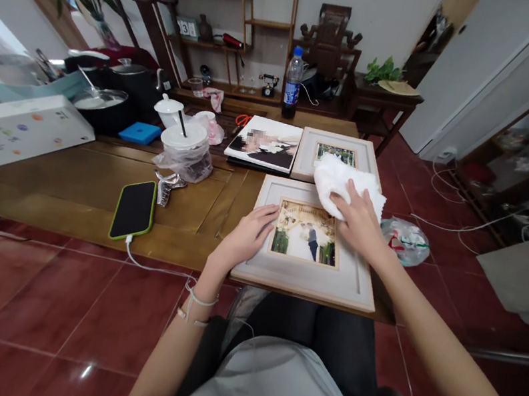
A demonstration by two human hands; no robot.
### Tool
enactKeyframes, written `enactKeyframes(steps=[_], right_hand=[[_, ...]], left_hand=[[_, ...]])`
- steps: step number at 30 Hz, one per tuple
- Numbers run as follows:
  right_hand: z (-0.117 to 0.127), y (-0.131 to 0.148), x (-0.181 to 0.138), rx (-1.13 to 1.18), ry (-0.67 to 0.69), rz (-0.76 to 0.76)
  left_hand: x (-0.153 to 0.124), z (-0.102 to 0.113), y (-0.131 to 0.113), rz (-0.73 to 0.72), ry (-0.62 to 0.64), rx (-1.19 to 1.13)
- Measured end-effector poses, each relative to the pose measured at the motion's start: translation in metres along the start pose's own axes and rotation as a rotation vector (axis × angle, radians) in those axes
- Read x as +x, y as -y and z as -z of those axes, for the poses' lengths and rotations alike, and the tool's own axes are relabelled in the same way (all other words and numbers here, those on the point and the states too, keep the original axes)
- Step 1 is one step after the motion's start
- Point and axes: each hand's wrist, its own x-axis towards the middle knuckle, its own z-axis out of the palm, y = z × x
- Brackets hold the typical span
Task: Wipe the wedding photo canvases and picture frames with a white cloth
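Observation:
A white picture frame [290, 273] lies at the table's near edge, overhanging it slightly, with a wedding photo [307, 236] in its middle. My left hand [251, 233] rests flat on the frame's left side, fingers extended towards the photo. In my right hand [357, 220] is a white cloth [340, 184], bunched under the fingers at the frame's upper right. The cloth also covers part of a second framed picture [309, 146] lying just behind. To the left of that one is a photo album [266, 144] with a picture on its cover.
A phone [134, 210] on a charging cable lies to the left. Behind it stand a lidded cup in a plastic bag [184, 151], a white teapot [168, 109] and a blue box [140, 132]. A bottle [292, 84] stands at the back. A plastic bag [405, 242] is off the right edge.

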Motion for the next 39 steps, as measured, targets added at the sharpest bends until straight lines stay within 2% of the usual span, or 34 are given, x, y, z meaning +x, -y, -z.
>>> enactKeyframes(steps=[3, 5, 11, 15, 20, 24, 28, 32, 36, 39], right_hand=[[-0.004, 0.004, 0.012, -0.039, 0.081, 0.069], [-0.002, 0.016, 0.007, -0.034, 0.140, 0.135], [0.035, 0.059, -0.048, 0.133, 0.317, 0.291], [0.059, 0.082, -0.084, 0.248, 0.390, 0.320], [0.056, 0.101, -0.099, 0.238, 0.366, 0.321], [0.036, 0.089, -0.085, 0.250, 0.285, 0.272], [0.014, 0.056, -0.059, 0.237, 0.175, 0.190], [0.005, 0.026, -0.029, 0.166, 0.076, 0.094], [0.000, 0.013, -0.003, 0.015, 0.092, 0.085], [-0.001, 0.021, 0.000, -0.022, 0.133, 0.137]], left_hand=[[0.000, -0.001, 0.001, 0.000, -0.008, 0.001], [0.000, -0.002, 0.002, -0.005, -0.014, 0.002], [0.000, -0.002, 0.003, 0.000, -0.007, 0.014], [0.000, -0.001, 0.000, 0.006, -0.010, 0.003], [0.001, 0.002, -0.004, 0.024, -0.005, -0.007], [0.001, 0.002, -0.003, 0.009, 0.008, 0.008], [0.001, 0.000, 0.001, -0.011, -0.002, 0.010], [0.000, 0.001, 0.000, 0.000, 0.010, 0.018], [0.001, 0.001, -0.002, -0.001, 0.001, 0.026], [0.001, 0.000, 0.000, -0.008, -0.004, 0.029]])
